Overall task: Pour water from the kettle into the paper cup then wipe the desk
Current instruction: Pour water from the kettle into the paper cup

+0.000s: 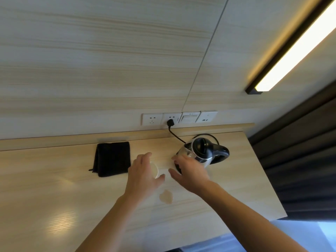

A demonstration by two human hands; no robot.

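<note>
A glass kettle with a black lid and handle stands on its base at the desk's right rear. My right hand hovers in front of it, fingers spread, holding nothing. A white paper cup stands left of the kettle, and my left hand curves around it with thumb and fingers on either side; contact is unclear. A small puddle of water lies on the wooden desk just in front of both hands. A folded black cloth lies left of the cup.
The kettle's black cord runs to a plug in the wall socket strip behind. The desk's right edge drops off beside dark curtains. A lit lamp bar hangs on the wall above right.
</note>
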